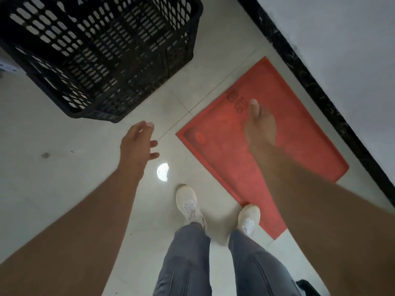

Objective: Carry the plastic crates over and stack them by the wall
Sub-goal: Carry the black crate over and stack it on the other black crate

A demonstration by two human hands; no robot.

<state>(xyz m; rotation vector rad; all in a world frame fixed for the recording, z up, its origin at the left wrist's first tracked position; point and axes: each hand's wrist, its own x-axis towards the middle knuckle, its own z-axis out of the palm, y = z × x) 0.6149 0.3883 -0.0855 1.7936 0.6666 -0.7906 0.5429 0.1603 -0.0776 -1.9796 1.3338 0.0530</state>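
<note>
— Where do we find the crate?

— We see one black crate [100,54] with slotted walls at the far left, standing on the pale tiled floor [42,129]. We cannot tell whether it sits on another crate beneath it.

— And our hands?

— Both are free. Our left hand [136,144] is spread loosely, fingers slightly curled, holding nothing, just near the crate's closest corner but apart from it. Our right hand [259,124] hangs relaxed and half open, also holding nothing, above the red mat [299,146].

— Where does the mat lie?

— On the floor to the right, running alongside the black skirting [316,90] at the foot of the white wall [346,39].

— What about our feet?

— Our white shoes are near us: the left shoe [189,204] on bare tile, the right shoe [249,218] touching the mat's near edge. A round spot of reflected light [162,171] shines on the tile between our left hand and left shoe.
</note>
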